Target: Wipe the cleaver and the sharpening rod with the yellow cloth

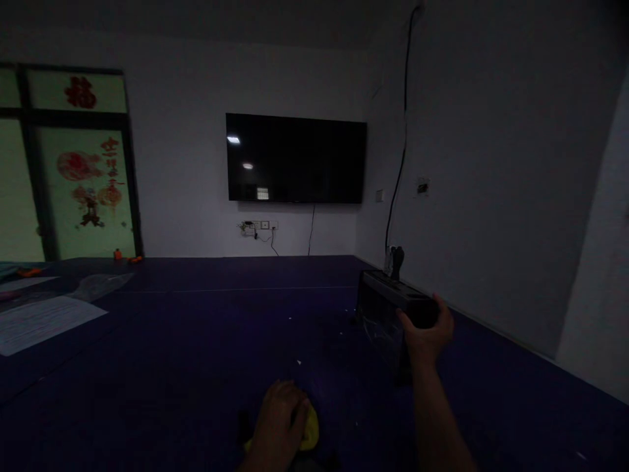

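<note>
The room is dim. My right hand (426,334) is wrapped over the near top corner of a black box-shaped appliance (388,307) that stands on the dark blue table (196,341) close to the right wall. My left hand (280,419) lies low at the front, fingers curled down onto a yellow cloth-like thing (310,427) on the table. What lies beneath that hand is hidden.
A dark wall-mounted TV (296,158) hangs ahead, with sockets and cables below it. A black cable runs down the right wall to the appliance. Sheets of paper (42,320) and plastic lie at the table's left. A window with red decorations is at far left.
</note>
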`<state>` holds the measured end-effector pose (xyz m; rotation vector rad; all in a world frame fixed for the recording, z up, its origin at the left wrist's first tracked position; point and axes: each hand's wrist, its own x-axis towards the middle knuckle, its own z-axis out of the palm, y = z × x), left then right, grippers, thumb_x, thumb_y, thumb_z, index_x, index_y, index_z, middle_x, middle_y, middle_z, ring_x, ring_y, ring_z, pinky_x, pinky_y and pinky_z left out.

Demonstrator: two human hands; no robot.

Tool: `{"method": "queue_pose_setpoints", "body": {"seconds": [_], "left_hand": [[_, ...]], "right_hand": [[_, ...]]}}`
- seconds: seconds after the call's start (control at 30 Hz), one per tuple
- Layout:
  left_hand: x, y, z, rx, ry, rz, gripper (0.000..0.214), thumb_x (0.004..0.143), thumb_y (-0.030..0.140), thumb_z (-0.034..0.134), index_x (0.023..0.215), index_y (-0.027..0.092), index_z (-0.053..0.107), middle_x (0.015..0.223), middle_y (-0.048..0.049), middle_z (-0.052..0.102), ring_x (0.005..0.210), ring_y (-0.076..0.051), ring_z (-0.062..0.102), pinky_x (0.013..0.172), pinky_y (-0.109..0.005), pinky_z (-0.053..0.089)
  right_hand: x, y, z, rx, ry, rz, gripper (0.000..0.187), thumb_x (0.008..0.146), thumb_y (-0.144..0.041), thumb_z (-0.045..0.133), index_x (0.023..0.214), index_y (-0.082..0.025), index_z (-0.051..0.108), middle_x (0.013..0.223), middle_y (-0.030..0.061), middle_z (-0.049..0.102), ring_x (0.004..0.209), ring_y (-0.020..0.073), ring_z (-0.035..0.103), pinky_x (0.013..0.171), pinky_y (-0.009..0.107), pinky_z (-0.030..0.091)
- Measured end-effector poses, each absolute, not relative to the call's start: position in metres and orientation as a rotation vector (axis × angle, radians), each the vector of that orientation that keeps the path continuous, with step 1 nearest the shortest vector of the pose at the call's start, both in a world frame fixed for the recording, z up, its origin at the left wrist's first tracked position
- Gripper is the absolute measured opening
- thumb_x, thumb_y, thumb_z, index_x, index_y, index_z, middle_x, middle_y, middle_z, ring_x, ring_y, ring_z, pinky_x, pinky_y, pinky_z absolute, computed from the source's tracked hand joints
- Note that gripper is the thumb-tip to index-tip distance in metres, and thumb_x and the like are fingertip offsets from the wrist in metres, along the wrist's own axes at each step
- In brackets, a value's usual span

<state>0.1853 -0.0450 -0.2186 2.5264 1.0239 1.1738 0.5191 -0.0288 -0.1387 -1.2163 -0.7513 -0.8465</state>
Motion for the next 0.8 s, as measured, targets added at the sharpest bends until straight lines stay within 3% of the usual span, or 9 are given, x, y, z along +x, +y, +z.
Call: {"method": "queue_pose_setpoints", "body": {"seconds": [0.37, 0.57, 0.8], "left_hand": [[0.189, -0.047, -0.21, 2.514, 1.0, 1.112, 0.028, 0.089, 0.025, 0.041, 0.081, 0.021, 0.067, 0.083, -0.0053, 0.07, 0.087, -0.02, 0.065, 0.093, -0.043, 0.047], [0.188, -0.037, -0.227, 2.522, 0.963, 1.275, 0.031, 0.09, 0.031, 0.04, 0.088, 0.021, 0.068, 0.088, -0.0085, 0.071, 0.092, -0.021, 0.064, 0.094, -0.042, 0.046], [0.187, -0.032, -0.223, 2.406, 0.943, 1.34, 0.038, 0.092, 0.039, 0.036, 0.087, 0.02, 0.069, 0.089, -0.01, 0.07, 0.09, -0.021, 0.064, 0.087, -0.038, 0.05]], "right_hand": [[0.515, -0.031, -0.139, -1.216, -0.747, -0.843, 0.076, 0.06, -0.047, 0.07, 0.124, -0.013, 0.05, 0.113, 0.015, 0.055, 0.106, 0.0342, 0.05, 0.09, 0.05, 0.04], [0.514, -0.03, -0.141, -1.254, -0.769, -0.821, 0.076, 0.063, -0.047, 0.067, 0.128, -0.014, 0.045, 0.117, 0.0165, 0.052, 0.111, 0.0362, 0.047, 0.091, 0.053, 0.039], [0.49, -0.035, -0.124, -1.292, -0.73, -1.097, 0.083, 0.064, -0.056, 0.068, 0.131, -0.013, 0.043, 0.144, 0.0234, 0.029, 0.129, 0.0418, 0.031, 0.095, 0.059, 0.031]]}}
